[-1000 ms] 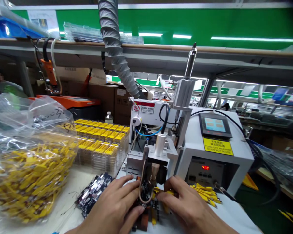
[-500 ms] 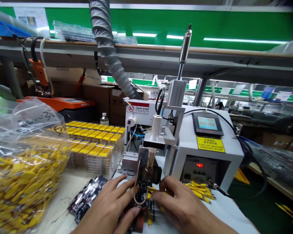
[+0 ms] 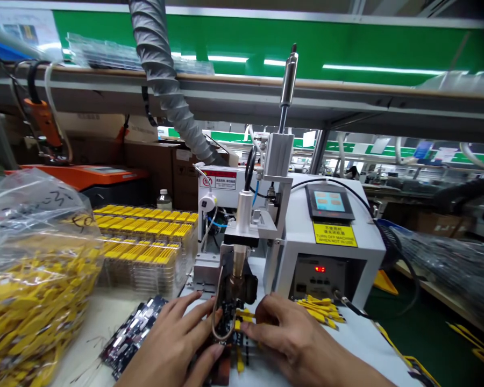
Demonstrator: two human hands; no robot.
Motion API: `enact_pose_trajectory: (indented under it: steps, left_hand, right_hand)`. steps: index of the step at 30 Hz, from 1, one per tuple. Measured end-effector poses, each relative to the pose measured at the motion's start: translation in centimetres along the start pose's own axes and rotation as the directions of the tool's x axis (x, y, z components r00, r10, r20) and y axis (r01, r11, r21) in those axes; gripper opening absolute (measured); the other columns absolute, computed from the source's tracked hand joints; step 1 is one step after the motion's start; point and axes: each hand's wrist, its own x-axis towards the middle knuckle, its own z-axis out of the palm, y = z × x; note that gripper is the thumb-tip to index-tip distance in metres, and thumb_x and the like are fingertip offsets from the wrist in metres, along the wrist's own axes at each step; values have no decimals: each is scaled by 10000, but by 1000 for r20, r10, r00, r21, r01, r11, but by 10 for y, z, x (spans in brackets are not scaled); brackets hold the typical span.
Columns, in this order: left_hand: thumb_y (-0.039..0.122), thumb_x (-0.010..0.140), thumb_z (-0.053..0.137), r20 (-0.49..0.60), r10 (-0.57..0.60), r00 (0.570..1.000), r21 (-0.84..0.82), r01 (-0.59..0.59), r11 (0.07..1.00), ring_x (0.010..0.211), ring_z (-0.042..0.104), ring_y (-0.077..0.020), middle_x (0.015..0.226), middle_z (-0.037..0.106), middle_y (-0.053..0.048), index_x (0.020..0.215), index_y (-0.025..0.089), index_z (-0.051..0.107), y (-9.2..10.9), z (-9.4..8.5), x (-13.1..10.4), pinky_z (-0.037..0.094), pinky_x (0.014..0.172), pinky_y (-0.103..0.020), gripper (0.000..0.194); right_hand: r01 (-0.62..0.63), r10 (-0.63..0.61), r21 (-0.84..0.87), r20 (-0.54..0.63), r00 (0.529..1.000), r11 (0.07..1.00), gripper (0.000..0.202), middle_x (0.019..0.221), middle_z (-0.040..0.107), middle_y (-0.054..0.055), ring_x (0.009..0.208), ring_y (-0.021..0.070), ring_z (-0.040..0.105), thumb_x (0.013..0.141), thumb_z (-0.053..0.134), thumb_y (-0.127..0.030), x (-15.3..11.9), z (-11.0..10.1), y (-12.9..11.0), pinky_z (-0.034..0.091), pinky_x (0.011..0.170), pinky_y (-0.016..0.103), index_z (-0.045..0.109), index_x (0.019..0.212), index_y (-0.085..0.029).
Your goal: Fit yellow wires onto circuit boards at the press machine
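Both hands work near the middle of the bench (image 3: pixel 361 336), below the machine's silver head (image 3: pixel 244 215). The left hand (image 3: pixel 181 341) lies palm down, its fingers spread apart, the tips reaching the left side of a dark circuit board (image 3: pixel 227 312). The right hand (image 3: pixel 292 333) is curled opposite, thumb tip at 1 yellow strip (image 3: pixel 239 324) — I cannot tell whether thumb and forefinger are clamped on it. That strip sits just right of the board. Loose yellow strips (image 3: pixel 322 310) lie toward the bench's right edge; stacked boards (image 3: pixel 135 333) lie left of the left hand.
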Motion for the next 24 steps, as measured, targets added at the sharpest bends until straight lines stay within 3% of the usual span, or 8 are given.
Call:
enact_pose_trajectory:
  steps: [5, 11, 16, 21, 24]
  left_hand:
    - [295, 888, 586, -46, 29, 999, 20, -29, 999, 1043, 694, -317, 1175, 744, -46, 1241, 239, 651, -4, 5, -4, 626, 806, -440, 364]
    - [297, 893, 586, -5, 57, 998, 67, -57, 996, 1002, 716, -314, 1178, 746, -51, 1241, 214, 650, -2, 0, -3, 646, 769, -443, 363]
    - [289, 889, 596, 8, 51, 999, 60, -52, 997, 1014, 716, -311, 1199, 738, -54, 1249, 215, 642, 1, -4, 0, 645, 780, -430, 370]
    - [284, 869, 633, 1, 2, 1000, -29, -2, 1000, 1058, 698, -292, 1220, 726, -46, 1278, 264, 626, -2, -1, -3, 611, 858, -392, 409]
    - [303, 859, 663, 25, 8, 1000, 1, -8, 1000, 1071, 690, -310, 1232, 720, -52, 1280, 259, 630, -3, 2, -3, 611, 857, -413, 424]
  right_hand:
    - [-41, 35, 76, 75, 997, 996, 278, 817, 641, 75, 698, 195, 596, 872, 566, -110, 0, -2, -1, 468, 582, 280, 741, 1062, -212]
    - [-8, 12, 93, -40, 999, 996, 270, 826, 656, 104, 724, 221, 601, 918, 504, -133, -1, -3, -1, 472, 604, 319, 742, 1040, -169]
    - [-19, 17, 121, 22, 1000, 992, 250, 789, 647, 98, 695, 213, 594, 903, 505, -125, 1, -2, 0, 457, 580, 306, 748, 952, -158]
    - [-5, 11, 109, -51, 999, 994, 257, 818, 659, 102, 722, 221, 591, 891, 507, -108, 1, -2, 0, 458, 590, 313, 738, 991, -160]
    - [-40, 46, 169, -28, 999, 985, 222, 822, 681, 86, 752, 215, 603, 886, 528, -102, 2, -1, -1, 484, 632, 312, 733, 932, -171]
